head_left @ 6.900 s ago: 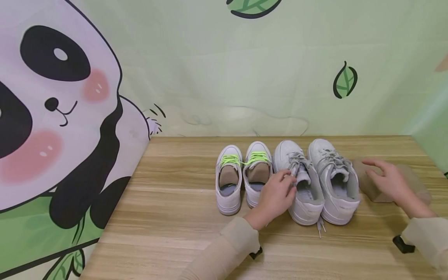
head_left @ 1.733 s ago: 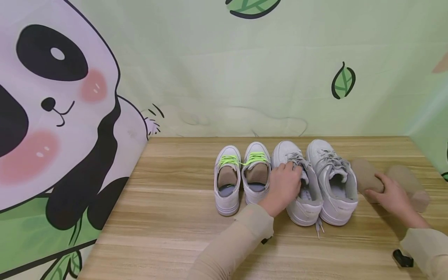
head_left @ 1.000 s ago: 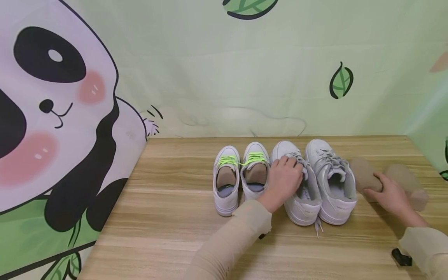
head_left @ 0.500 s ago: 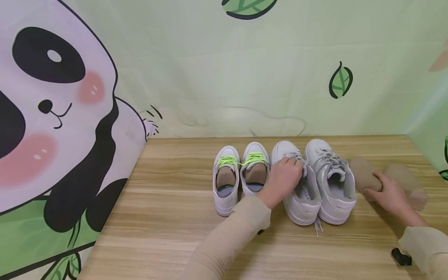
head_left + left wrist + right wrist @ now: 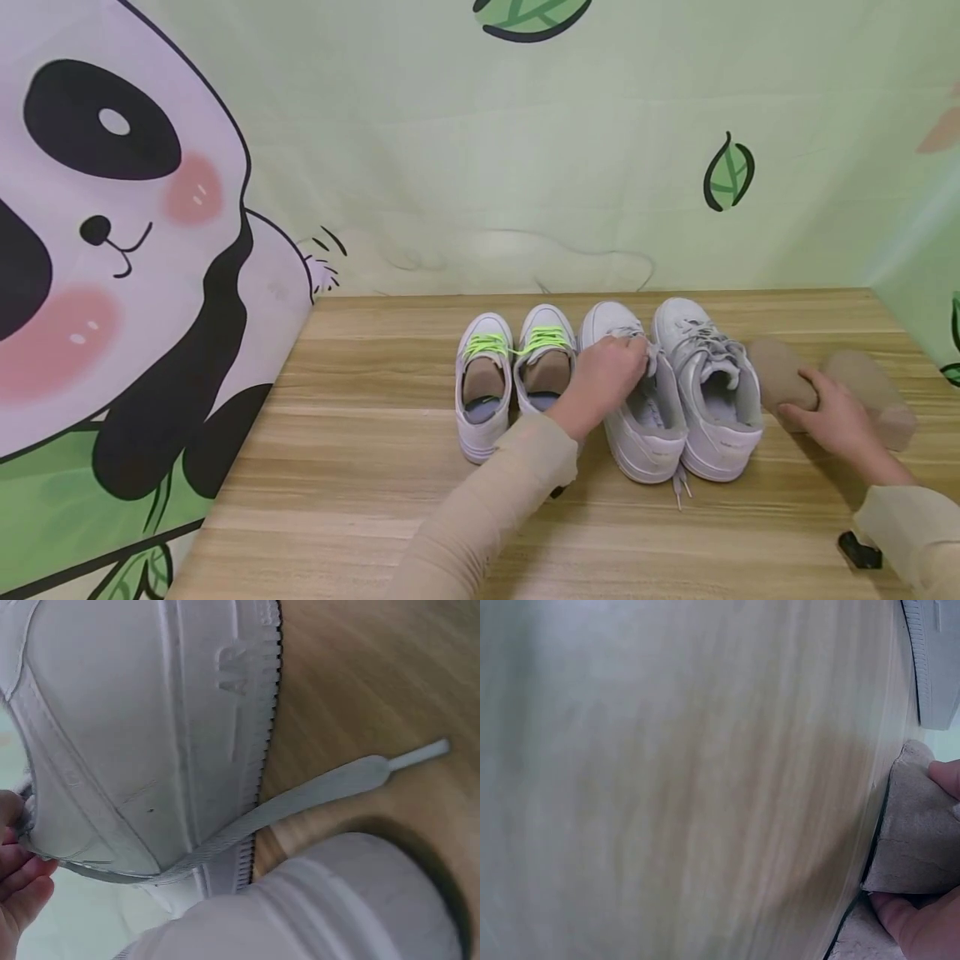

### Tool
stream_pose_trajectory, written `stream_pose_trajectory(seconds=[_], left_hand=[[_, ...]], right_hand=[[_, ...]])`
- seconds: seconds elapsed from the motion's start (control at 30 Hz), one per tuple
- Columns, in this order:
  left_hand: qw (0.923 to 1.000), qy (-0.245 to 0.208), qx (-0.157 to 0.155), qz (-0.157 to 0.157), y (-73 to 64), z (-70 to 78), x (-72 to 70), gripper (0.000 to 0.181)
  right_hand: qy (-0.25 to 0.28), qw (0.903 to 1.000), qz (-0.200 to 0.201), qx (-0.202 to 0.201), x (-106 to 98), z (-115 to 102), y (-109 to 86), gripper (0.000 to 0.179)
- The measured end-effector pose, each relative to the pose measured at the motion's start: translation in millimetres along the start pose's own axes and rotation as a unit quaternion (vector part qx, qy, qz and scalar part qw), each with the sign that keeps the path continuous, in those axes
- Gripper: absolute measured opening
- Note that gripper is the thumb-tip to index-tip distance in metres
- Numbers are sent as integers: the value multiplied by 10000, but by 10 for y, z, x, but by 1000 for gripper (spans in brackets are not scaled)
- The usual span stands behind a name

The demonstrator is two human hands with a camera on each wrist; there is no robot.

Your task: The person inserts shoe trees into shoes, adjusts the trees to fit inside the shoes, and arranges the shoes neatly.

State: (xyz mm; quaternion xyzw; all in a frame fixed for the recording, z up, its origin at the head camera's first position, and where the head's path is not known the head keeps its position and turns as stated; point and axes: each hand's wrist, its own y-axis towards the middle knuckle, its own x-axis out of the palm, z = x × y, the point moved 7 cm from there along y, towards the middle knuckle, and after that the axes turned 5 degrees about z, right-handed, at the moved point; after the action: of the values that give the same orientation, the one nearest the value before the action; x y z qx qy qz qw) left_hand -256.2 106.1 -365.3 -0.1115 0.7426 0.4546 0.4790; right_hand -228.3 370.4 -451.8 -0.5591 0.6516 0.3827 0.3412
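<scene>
A larger pair of white sneakers, one on the left (image 5: 647, 450) and one on the right (image 5: 723, 446), stands at the middle of the wooden surface with toes toward the wall. My left hand (image 5: 611, 371) reaches over the left one, and its curled fingers pinch the grey shoelace (image 5: 97, 874) at the lacing; the fingertips are partly hidden. The lace's loose end lies between the shoes. On the right, my right hand (image 5: 840, 417) grips a brown shoe insert (image 5: 780, 379), thumb on the near side, fingers over the far side. The insert still lies on the surface.
A second brown insert (image 5: 870, 400) lies to the right of the gripped one. Left of the large sneakers stands a smaller white pair (image 5: 482, 437) with neon green laces and brown inserts inside. A green panda-print backdrop (image 5: 465, 167) rises behind the wooden surface (image 5: 360, 433).
Since the oldest frame, my right hand has come down from above the insert and taken hold of it. My left fingers have moved forward onto the laces and curled; the shoes stay put.
</scene>
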Motion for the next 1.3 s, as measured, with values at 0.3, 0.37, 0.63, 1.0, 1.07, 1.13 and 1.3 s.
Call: stream_pose_trajectory(seconds=[0.3,0.37,0.63,1.0,1.07,1.13,1.3], left_hand=[[9994,71,217,248,-131,10,44,20],[9996,169,213,84,-156,11,73,25],[9935,300,-265,-1065,-174,-6,172,41],[9593,-424,-1686,-2227,-184,-9,294,47],[9582,-541,-1798,-2159,-184,0,298,48],[9588,-593,-1835,-2086,-182,9,301,48],[9641,-502,-1727,-1954,-174,26,281,43]], right_hand=[[-10,10000,31,11,-2,-7,0,66],[-26,10000,53,7,-2,-1,1,66],[-4,10000,68,-12,9,24,10,66],[-11,10000,76,-19,16,16,8,66],[-2,10000,73,-18,16,17,7,66],[-4,10000,82,-20,13,12,7,66],[12,9999,98,-28,12,12,5,66]])
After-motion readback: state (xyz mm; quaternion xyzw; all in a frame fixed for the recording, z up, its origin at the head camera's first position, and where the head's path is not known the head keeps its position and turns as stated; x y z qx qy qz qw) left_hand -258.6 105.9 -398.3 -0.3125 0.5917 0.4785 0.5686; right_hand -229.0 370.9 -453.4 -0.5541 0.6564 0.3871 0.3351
